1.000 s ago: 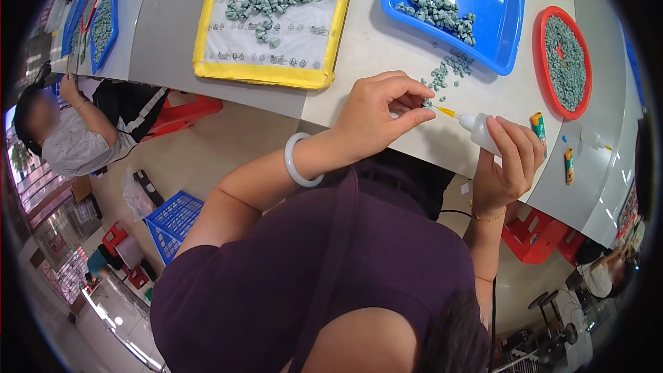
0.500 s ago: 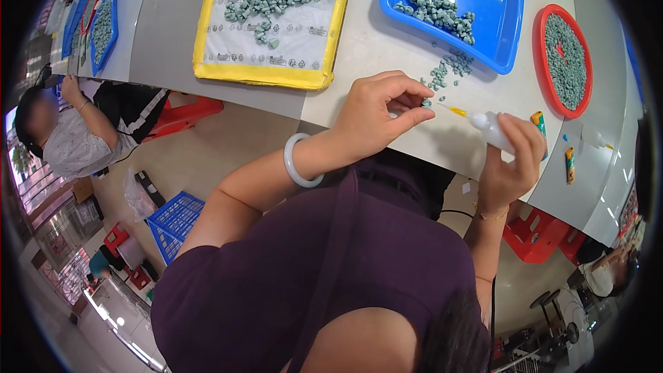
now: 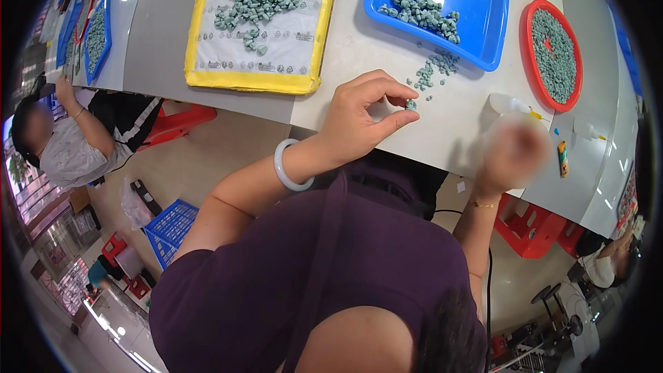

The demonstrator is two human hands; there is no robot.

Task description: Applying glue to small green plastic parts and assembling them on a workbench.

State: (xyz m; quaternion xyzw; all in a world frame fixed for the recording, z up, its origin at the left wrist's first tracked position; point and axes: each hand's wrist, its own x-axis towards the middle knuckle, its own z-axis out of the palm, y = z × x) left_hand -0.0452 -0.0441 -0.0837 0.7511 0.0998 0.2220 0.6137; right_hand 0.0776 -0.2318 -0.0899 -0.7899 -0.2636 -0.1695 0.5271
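My left hand (image 3: 366, 116), with a pale bangle on its wrist, is closed, thumb and fingertips pinching a small grey-green piece (image 3: 411, 105) above the near table edge. To its right my right hand (image 3: 516, 155) is smeared, so its fingers do not show clearly. Just beyond that hand, a white squeeze bottle (image 3: 503, 103) with a thin yellow nozzle lies on its side on the table, nozzle to the right. Beyond my left hand lie loose small green pieces (image 3: 425, 76). A blue tray (image 3: 476, 41) behind them holds a cluster of larger green pieces.
At the left, a yellow-edged board (image 3: 252, 83) carries a heap of green pieces. A round red tray (image 3: 530, 55) full of small pieces stands at the right, near a yellow tube (image 3: 563, 159) and another white bottle (image 3: 585, 129). One co-worker (image 3: 76, 135) sits far left.
The squeeze bottle, held in my right hand with its nozzle toward the pinched piece, now lies on the table with its nozzle turned right. My left hand keeps its pinch; the view has shifted slightly.
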